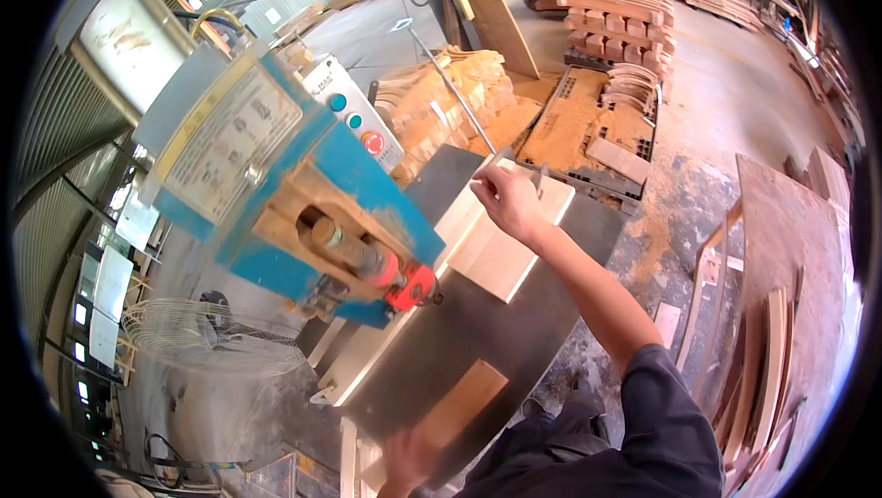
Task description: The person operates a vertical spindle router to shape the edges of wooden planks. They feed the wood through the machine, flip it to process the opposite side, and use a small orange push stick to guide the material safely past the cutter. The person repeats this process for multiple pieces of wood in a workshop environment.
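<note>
My right hand is closed in a pinch over the far end of a jig. The jig is a pale wooden board on the dark machine table. Right at my fingers is the lower end of a thin metal rod; what they grip is hidden. My left hand is smeared by motion at the near edge of the table. A brown wooden board lies beside it, and I cannot tell whether the hand holds it. A blue machine head with a red cutter guard overhangs the table's left side.
A control box with green and red buttons adjoins the machine head. Beyond it are sawdust-covered wood pieces and a pallet. Stacked timber stands farther back. At right, a brown panel has wood strips against it; a fan is at left.
</note>
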`<move>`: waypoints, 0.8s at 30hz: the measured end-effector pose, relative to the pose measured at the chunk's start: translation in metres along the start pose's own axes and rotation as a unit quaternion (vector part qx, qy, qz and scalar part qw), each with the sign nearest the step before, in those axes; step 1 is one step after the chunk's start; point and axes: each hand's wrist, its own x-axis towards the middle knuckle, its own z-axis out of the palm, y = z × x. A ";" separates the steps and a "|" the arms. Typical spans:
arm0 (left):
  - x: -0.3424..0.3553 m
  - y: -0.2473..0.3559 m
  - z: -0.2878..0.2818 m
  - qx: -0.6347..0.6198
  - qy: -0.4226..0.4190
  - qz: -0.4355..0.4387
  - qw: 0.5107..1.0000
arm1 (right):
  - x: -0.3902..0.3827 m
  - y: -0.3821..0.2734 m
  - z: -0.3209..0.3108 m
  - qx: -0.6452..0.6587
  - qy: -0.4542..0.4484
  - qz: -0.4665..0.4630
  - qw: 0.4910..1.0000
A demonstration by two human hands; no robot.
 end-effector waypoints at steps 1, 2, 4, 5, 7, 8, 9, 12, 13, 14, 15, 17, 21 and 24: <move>0.006 0.004 0.002 0.017 -0.017 0.011 1.000 | 0.025 0.008 0.005 -0.014 0.005 -0.011 1.000; -0.003 0.012 0.003 0.018 -0.007 -0.001 1.000 | 0.047 0.008 0.023 0.001 0.016 -0.036 0.999; 0.007 0.023 0.010 0.025 0.012 -0.010 1.000 | 0.089 0.016 0.040 0.011 0.049 -0.084 0.995; 0.009 0.034 0.011 0.038 0.021 -0.028 0.999 | 0.103 0.007 0.048 0.032 0.032 -0.088 0.995; 0.002 0.055 0.012 0.070 0.035 -0.072 0.994 | 0.125 -0.016 0.063 0.085 -0.009 -0.099 0.991; -0.008 0.062 0.013 0.090 0.040 -0.098 0.990 | 0.127 -0.030 0.076 0.056 -0.025 -0.130 0.990; -0.021 0.068 0.014 0.109 0.043 -0.124 0.985 | 0.123 -0.045 0.086 0.034 -0.037 -0.164 0.985; -0.008 0.069 0.019 0.075 0.042 -0.136 0.987 | 0.128 -0.053 0.089 -0.082 -0.083 -0.246 0.962; 0.005 0.060 0.024 0.067 0.043 -0.124 0.989 | 0.139 -0.040 0.092 -0.100 -0.072 -0.245 0.962; -0.003 0.056 0.032 0.066 0.018 -0.156 0.985 | 0.140 -0.039 0.105 -0.096 -0.070 -0.245 0.962; -0.015 0.053 0.035 0.073 0.015 -0.160 0.984 | 0.141 -0.037 0.115 -0.095 -0.068 -0.244 0.963; -0.022 0.063 0.037 0.074 0.010 -0.175 0.982 | 0.139 -0.053 0.109 -0.080 -0.143 -0.165 0.973; -0.012 0.069 0.038 0.066 0.025 -0.194 0.979 | 0.154 -0.047 0.093 -0.006 -0.112 -0.163 0.980; -0.004 0.072 0.042 0.061 0.033 -0.216 0.974 | 0.172 -0.052 0.092 0.161 -0.065 -0.140 0.975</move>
